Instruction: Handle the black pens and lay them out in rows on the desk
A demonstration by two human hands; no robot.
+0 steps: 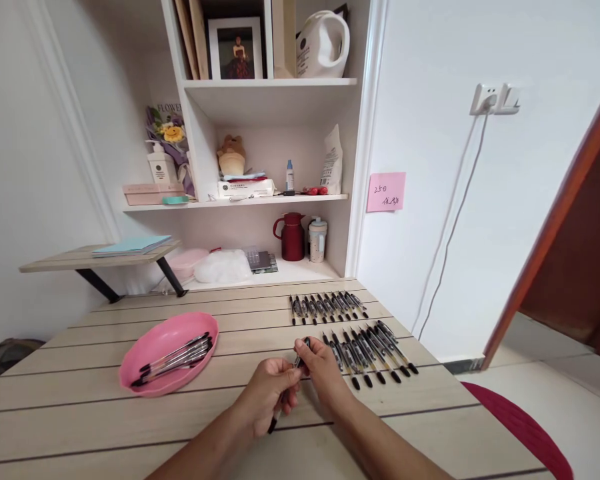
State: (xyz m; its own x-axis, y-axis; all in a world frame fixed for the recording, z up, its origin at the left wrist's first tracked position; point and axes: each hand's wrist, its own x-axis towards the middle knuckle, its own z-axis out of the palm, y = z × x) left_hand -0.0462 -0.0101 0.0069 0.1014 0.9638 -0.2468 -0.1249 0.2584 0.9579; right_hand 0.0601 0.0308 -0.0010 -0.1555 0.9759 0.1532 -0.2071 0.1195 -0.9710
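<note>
Both my hands meet over the wooden table (105, 427) and hold one black pen (300, 357). My left hand (267, 390) is closed around the pen's lower barrel, whose tip pokes out below my fist. My right hand (323, 367) pinches the pen's upper end near the cap. Just right of my hands lies a near row of several black pens (375, 353) side by side. A far row of several pens (327, 307) lies behind it. A pink oval tray (145, 380) to the left holds several more pens (177, 357).
White shelves (275, 83) behind the table carry a red thermos (291, 237), a jug, a framed photo and bottles. A small side shelf (80, 257) with a blue book juts out at left. A pink sticky note (386, 191) and a socket with cable are on the right wall.
</note>
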